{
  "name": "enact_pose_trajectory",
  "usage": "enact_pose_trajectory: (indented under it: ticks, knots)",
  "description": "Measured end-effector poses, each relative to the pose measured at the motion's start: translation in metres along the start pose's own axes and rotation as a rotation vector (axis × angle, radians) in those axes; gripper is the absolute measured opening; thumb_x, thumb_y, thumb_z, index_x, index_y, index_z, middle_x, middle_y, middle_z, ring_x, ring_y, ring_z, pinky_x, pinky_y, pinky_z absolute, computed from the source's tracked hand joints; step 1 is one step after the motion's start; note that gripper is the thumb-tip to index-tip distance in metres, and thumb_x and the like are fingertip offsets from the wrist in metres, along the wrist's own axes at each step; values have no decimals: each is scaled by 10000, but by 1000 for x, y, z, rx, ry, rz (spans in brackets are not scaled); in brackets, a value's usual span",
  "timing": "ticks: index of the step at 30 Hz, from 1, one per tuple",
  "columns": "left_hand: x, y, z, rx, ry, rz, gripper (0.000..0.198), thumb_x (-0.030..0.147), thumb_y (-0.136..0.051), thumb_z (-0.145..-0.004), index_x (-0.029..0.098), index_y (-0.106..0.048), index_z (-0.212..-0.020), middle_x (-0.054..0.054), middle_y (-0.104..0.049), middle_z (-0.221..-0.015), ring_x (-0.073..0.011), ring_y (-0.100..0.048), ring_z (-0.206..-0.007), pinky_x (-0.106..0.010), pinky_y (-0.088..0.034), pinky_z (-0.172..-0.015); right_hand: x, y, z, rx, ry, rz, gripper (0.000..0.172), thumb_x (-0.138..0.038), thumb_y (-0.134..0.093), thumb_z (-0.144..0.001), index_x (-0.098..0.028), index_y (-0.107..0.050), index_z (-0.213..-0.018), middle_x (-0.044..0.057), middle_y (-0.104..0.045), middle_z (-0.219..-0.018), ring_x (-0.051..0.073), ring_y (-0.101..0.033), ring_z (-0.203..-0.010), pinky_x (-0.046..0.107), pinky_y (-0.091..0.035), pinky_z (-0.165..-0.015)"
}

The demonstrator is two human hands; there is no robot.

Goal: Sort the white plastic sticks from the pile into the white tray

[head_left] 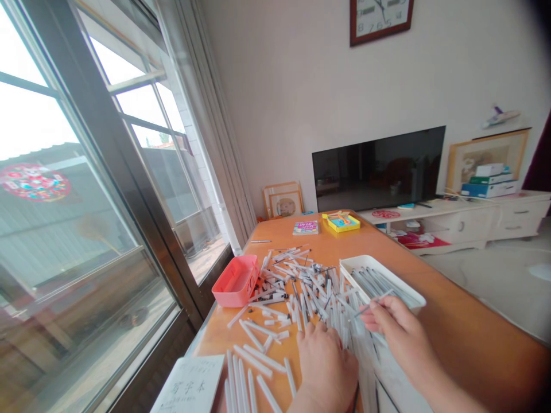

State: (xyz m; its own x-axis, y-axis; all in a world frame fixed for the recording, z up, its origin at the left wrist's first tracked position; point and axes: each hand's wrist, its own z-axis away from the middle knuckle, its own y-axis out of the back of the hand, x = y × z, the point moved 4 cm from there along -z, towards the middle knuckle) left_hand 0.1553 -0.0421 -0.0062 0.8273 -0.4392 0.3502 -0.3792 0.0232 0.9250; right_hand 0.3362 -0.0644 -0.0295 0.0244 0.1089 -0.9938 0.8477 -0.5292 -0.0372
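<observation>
My right hand (396, 327) pinches a thin grey pen refill (384, 296) between thumb and fingers, just in front of the white tray (419, 301). Several grey pens (374, 281) lie side by side in that tray. To the left, my left hand (325, 358) rests at the near edge of a loose pile of pen parts (301, 281). Its fingers are curled down, and whatever they grip is hidden behind the hand. White pen barrels (258, 361) lie scattered on the table left of this hand, and black-ended pieces are mixed into the pile.
A pink box (219, 295) stands at the left table (451, 304) edge. Nearer me lies a white notebook (189, 384). A purple booklet (306, 228) and a yellow tray (346, 227) are at the far end, before a television (379, 172). Glass doors (142, 229) run along the left.
</observation>
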Motion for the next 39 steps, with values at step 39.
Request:
enact_pose_trajectory:
  ticks: [39]
  knots:
    - [-12,25,7,36,-113,597,95,233,-497,-911,211,-583,-878,-40,-632,-906,-184,-555,-878,-290,-406,-796,-44,11,12,75,59,-217,311,-492,-650,-883,-204,-611,-994,93,-727,-1003,229,-704,-834,368,-603,-751]
